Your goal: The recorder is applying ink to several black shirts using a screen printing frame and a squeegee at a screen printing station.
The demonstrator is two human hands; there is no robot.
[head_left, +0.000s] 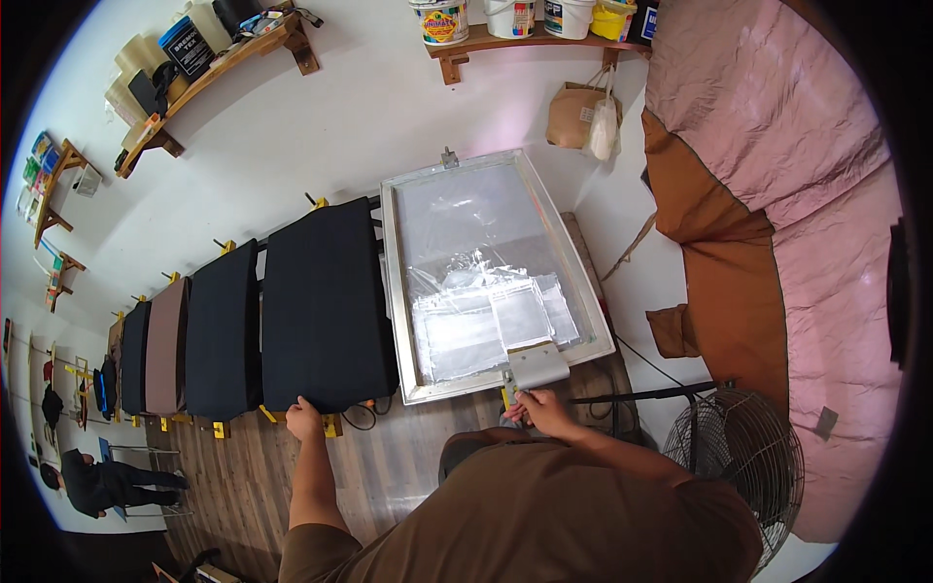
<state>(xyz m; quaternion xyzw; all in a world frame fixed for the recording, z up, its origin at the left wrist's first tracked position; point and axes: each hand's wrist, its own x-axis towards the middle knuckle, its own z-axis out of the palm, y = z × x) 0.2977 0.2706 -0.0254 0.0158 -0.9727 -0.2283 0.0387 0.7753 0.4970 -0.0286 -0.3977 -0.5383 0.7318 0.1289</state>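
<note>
My left hand is closed at the near edge of a black cloth stretched over a flat board; its fingertips pinch the cloth's lower edge. To the right lies a screen printing frame with a pale rim and a translucent mesh, partly covered by shiny clear tape or film. My right hand is closed beside the frame's near edge, just below a grey metal plate. What its fingers hold is partly hidden.
More cloth-covered boards, black and brown, line up leftward on yellow brackets. A wire fan stands at right by pink and brown hanging fabric. Shelves hold tubs and rolls. Another person stands far left.
</note>
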